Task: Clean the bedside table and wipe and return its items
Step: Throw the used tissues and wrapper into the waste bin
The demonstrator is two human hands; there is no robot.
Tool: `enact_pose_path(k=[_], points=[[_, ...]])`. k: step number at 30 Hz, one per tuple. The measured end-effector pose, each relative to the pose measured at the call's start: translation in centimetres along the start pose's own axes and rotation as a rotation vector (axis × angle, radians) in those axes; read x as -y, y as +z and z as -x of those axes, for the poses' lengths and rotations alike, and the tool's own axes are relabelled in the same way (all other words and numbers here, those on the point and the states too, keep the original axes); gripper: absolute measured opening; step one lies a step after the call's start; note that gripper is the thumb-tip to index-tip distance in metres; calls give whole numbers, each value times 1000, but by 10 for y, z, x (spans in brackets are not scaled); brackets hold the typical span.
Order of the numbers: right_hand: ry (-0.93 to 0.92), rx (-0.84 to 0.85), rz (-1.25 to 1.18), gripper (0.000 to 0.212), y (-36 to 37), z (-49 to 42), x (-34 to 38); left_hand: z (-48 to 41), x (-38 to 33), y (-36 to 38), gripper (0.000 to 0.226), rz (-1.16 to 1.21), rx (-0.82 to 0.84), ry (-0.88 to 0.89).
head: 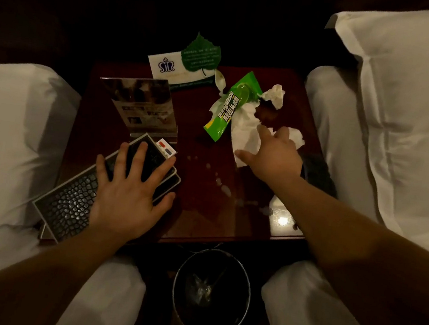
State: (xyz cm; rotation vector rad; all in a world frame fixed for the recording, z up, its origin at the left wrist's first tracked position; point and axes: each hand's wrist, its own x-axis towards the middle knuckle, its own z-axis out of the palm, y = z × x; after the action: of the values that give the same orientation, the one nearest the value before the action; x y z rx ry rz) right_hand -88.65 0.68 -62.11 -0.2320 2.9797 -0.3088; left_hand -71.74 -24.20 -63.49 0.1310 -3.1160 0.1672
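A dark red bedside table (201, 215) stands between two beds. My left hand (128, 186) lies flat with fingers spread on a dark textured tray (66, 205) at the table's front left, over a dark box in it. My right hand (274, 154) is open, fingers spread, over crumpled white tissues (245, 128) at the right. A torn green snack wrapper (232, 104) lies beside the tissues. Another tissue wad (274, 95) sits farther back. White spill drops (221, 182) dot the table's middle.
A clear acrylic sign stand (144, 106) and a white card with a green leaf tag (191, 63) stand at the back left. A dark round waste bin (211, 293) sits on the floor below the table's front edge. White bedding (7, 135) flanks both sides.
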Motion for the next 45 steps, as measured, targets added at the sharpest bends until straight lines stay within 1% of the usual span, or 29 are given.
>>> enact_pose_path(k=[1,3,4,5,7,9,13,17,20,24,29,31,33,34,35,37,39,41,45], points=[[-17,-23,9,67,2,-2,0,0,0,0,75,-6,-3,0],[-61,-75,-3,40,3,-5,-1,0,-1,0,77,-17,-3,-1],[-66,-83,-17,31,3,-7,-3,0,-1,-1,77,-19,-1,-2],[-54,-85,-43,27,2,-8,-5,0,-2,-1,77,-20,0,-3],[14,-117,-172,24,-3,-6,-11,1,-2,-2,77,-22,3,-4],[82,-196,-338,20,-12,4,-17,1,-3,-2,77,-28,3,-3],[104,-305,-634,17,-33,45,-22,1,-4,-3,77,-28,8,-7],[39,-259,-987,25,-51,96,-15,1,-4,-3,77,-30,6,-4],[-1,-205,-1094,24,-52,140,-6,0,-4,-4,77,-26,8,-8],[-104,-83,-1031,28,-19,202,-4,1,-5,-4,76,-25,1,-13],[-51,109,-880,32,48,245,-17,1,-5,-2,75,-21,-9,-15],[36,255,-778,30,78,249,-22,0,-5,-2,75,-17,-8,-13],[150,447,-668,22,108,248,-24,0,-5,-2,75,-13,-9,-12],[179,528,-617,20,123,246,-25,0,-5,-2,75,-12,-11,-13],[188,593,-567,20,138,244,-25,1,-4,-1,75,-14,-14,-13],[193,689,-468,27,159,241,-23,1,-4,-1,75,-23,-16,-12],[170,742,-424,32,173,240,-21,1,-5,0,74,-16,-17,-11],[159,754,-445,33,180,241,-19,1,-4,0,74,-5,-26,-10],[175,701,-410,31,174,240,-21,1,-5,-1,74,-8,-33,-6]])
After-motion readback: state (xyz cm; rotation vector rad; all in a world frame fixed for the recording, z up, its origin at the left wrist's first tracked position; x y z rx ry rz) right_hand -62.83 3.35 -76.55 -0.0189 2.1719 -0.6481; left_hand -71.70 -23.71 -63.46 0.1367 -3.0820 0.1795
